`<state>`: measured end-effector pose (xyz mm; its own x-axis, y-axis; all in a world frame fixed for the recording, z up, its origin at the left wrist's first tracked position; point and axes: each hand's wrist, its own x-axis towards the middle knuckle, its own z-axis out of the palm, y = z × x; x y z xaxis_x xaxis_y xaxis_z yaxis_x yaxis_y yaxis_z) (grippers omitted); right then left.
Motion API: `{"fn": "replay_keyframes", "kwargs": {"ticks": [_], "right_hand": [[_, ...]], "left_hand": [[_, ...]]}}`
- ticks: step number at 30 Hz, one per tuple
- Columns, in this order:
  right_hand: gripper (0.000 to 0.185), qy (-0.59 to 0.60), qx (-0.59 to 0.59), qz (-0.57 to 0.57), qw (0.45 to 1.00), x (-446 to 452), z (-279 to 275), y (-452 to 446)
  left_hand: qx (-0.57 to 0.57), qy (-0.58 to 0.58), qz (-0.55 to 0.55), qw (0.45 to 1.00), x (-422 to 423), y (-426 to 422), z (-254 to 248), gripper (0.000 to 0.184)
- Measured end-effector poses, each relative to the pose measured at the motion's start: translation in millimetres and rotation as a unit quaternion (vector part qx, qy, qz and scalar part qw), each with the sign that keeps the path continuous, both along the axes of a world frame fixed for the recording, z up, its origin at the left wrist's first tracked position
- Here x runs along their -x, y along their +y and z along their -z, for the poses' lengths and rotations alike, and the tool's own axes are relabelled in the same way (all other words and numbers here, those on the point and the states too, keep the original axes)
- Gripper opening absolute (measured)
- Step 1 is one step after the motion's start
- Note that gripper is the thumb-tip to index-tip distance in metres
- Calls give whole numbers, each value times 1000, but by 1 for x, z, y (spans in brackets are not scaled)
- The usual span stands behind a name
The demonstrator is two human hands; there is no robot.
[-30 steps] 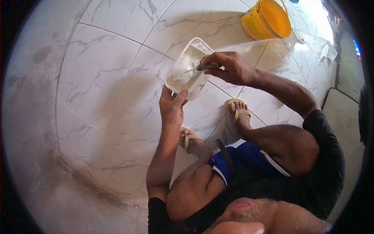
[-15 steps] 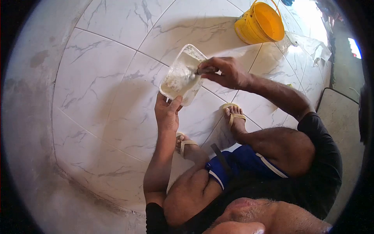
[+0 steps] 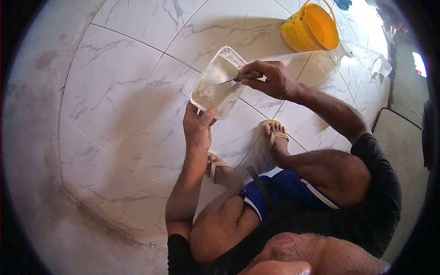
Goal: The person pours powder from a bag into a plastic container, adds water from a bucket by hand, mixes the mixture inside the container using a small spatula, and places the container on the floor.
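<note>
R hand [image 3: 274, 81] is gripping the dark handle of a thin-bladed tool [image 3: 250, 76], fingers closing round it, w/ blade pointing left & slightly back twd the body, into the tub. Can't tell if the tip is touching or just clearing the surface. L hand [image 3: 198, 130] is pinching the tub [image 3: 225, 109] at its near end: thumb pressing on the outer wall, other fingers mostly hidden behind/under.

Key relation: tub is lying directly beyond L grip & just left of R grip, tilting a bit, its long axis running away from L hand & slanting right. L hand is touching it, so nearer; R hand is sitting just off the right long side, abt halfway up or a bit past. Whitish mix [image 3: 209, 93] is coating the inside, w/ a lumpy patch twd L hand's end, left of & nearer the body than R grip. Nothing is standing btwn blade & mix; the right rim is passing just under the tool, so that's the only edge close by.

Further out: yellow bucket [image 3: 295, 36] is standing beyond & right of R hand, well apart; clear plastic sheet [image 3: 372, 62] is lying right of it. Sandalled feet are resting bodyward of both grips, R foot [image 3: 277, 134] below R hand, L foot [image 3: 217, 168] right of L wrist. Marbled tile floor [image 3: 114, 68] is spreading under everything.
</note>
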<state>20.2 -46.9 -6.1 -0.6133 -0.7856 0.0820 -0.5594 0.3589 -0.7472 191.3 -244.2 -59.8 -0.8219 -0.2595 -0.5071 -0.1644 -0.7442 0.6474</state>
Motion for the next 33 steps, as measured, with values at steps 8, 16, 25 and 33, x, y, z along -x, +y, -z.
{"fn": "replay_keyframes", "kwargs": {"ticks": [8, 16, 25, 33], "right_hand": [[24, -48, -36, 7, 998, -2, 2, 2], [26, -17, -32, 9, 999, -1, 2, 0], [24, -42, -30, 25, 998, -8, 4, 4], [27, -21, 23, 41, 999, -7, 9, 2]], "left_hand": [[-4, 0, 0, 1000, -1, 0, 3, 61], [-10, 6, -6, 1000, -2, 2, 0, 60], [-13, 5, 1, 1000, -3, 1, 2, 61], [-9, 0, 8, 1000, -5, 2, 0, 61]]}}
